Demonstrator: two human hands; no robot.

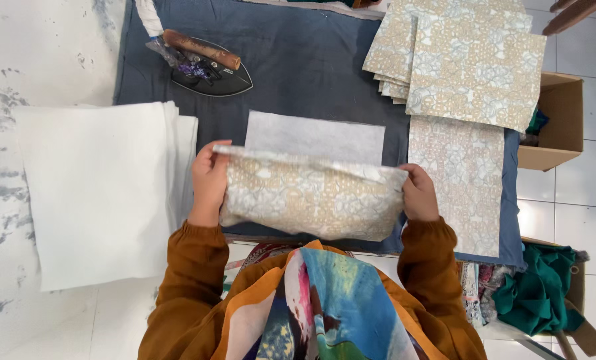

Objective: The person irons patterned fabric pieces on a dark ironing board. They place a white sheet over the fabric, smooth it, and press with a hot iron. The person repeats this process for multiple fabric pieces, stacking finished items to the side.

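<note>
Place: small sewing or textile workshop | shown by: padded blue pressing desk, old flat iron, stacked cut patterned fabric squares, white interfacing sheets, cardboard boxes of scraps on tiled floor

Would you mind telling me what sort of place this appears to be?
Probably a small sewing or fabric workshop. A flat iron sits on a dark padded pressing cloth, stacks of patterned fabric squares and white interfacing sheets lie around, and both hands hold a patterned fabric piece.
</note>
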